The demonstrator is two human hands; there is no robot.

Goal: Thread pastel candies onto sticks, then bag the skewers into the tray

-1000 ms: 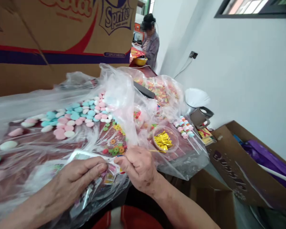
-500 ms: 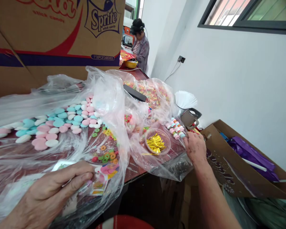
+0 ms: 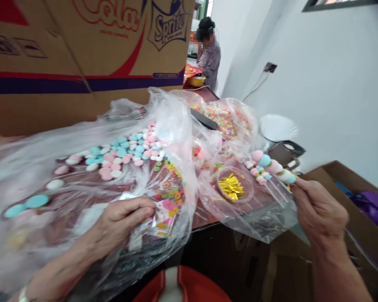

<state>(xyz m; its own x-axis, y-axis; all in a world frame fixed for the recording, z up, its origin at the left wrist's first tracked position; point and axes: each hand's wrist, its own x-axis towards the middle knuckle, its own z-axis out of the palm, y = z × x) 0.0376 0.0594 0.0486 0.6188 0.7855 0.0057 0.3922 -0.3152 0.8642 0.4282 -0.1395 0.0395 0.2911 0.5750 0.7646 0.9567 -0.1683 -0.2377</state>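
Note:
My right hand (image 3: pixel 318 209) is closed on the stick of a candy skewer (image 3: pixel 272 165) strung with pink, blue and white sweets, lifted above other skewers (image 3: pixel 258 176) lying on clear plastic. My left hand (image 3: pixel 121 222) pinches a small printed clear packet (image 3: pixel 159 216) at the table's near edge. Between the hands stands a clear round tub of gold twist ties (image 3: pixel 231 186). Pink, blue and white disc sweets (image 3: pixel 126 149) and small coloured ring sweets (image 3: pixel 170 195) lie spread on the plastic sheet behind.
A big Sprite carton (image 3: pixel 82 63) stands along the table's left. Bags of mixed sweets (image 3: pixel 223 119) sit further back beside a tape dispenser (image 3: pixel 285 153). An open brown box (image 3: pixel 353 197) lies at the right. Another person (image 3: pixel 209 54) works at the far end.
My right hand went from the packet over to the skewers, picked one up and raised it. My left hand stayed on the packet. The view swung slightly.

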